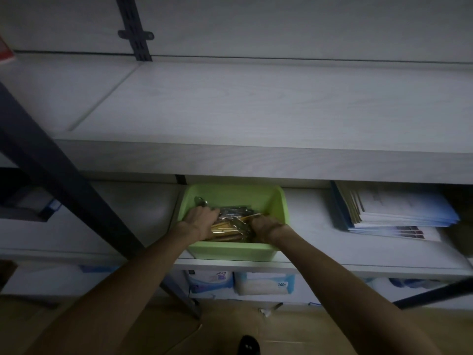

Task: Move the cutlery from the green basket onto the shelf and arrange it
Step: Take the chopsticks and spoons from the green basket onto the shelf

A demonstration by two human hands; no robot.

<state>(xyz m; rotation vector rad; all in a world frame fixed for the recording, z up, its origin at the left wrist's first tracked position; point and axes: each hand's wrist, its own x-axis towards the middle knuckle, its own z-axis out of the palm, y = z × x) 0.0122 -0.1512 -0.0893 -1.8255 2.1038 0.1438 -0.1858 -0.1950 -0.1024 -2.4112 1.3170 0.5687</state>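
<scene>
Grip of both hands hides cutlery.

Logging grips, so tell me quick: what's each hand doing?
Left hand: gripping the cutlery in the green basket.
Right hand: gripping the same cutlery.

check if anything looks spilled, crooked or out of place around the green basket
Nothing looks spilled or damaged. The green basket sits square on the lower shelf, with the cutlery inside it and both hands, left hand and right hand, in it. Only the stack of booklets to its right is fanned unevenly.
</scene>
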